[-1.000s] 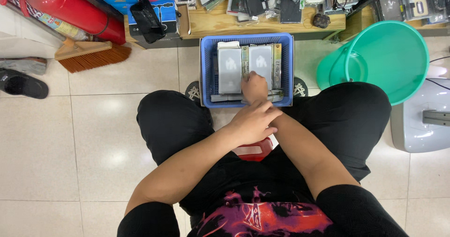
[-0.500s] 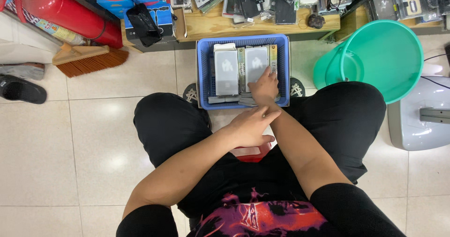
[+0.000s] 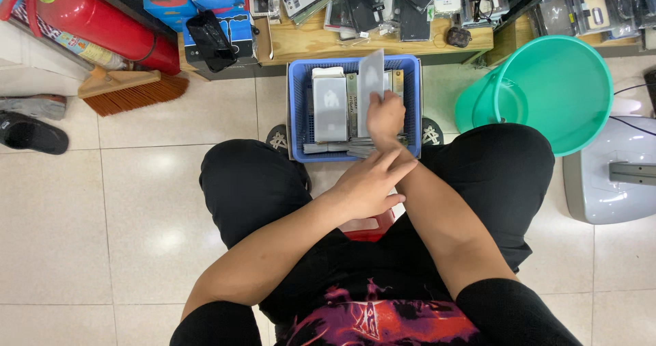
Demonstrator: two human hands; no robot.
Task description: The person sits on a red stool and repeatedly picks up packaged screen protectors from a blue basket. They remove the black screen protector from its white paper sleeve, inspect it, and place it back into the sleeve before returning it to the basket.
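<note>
While the person sits low on a red stool [image 3: 369, 226], knees spread wide, both arms run forward between the thighs, and that posture puts the work right at arm's reach. Nearest us, the left hand [image 3: 369, 182] lies across the right forearm, fingers loosely extended and holding nothing; it looks like a brace to steady the reaching arm rather than a grip.

Further out, the right hand [image 3: 386, 117] is over the blue basket [image 3: 295, 107], fingers pinched around the lower edge of 1 flat grey packet [image 3: 372, 76]. That packet stands upright, lifted above its neighbours, held by the bottom so the face stays readable. Below it, the basket holds more flat packets [image 3: 329, 103] filed on edge in rows, which is why a single one can be drawn up like a card from a deck. The basket sits on the tiled floor, between the person's 2 shoes, touching distance from the knees.

Beyond the basket, a low wooden shelf [image 3: 301, 45] carries loose phone cases and boxed stock. Off to the right, a green bucket [image 3: 553, 86] stands tilted toward us, beside a grey appliance base [image 3: 615, 175]. Far left, a brush [image 3: 133, 89] lies beneath a red extinguisher [image 3: 102, 24], with dark sandals [image 3: 31, 132] parked by the wall.
</note>
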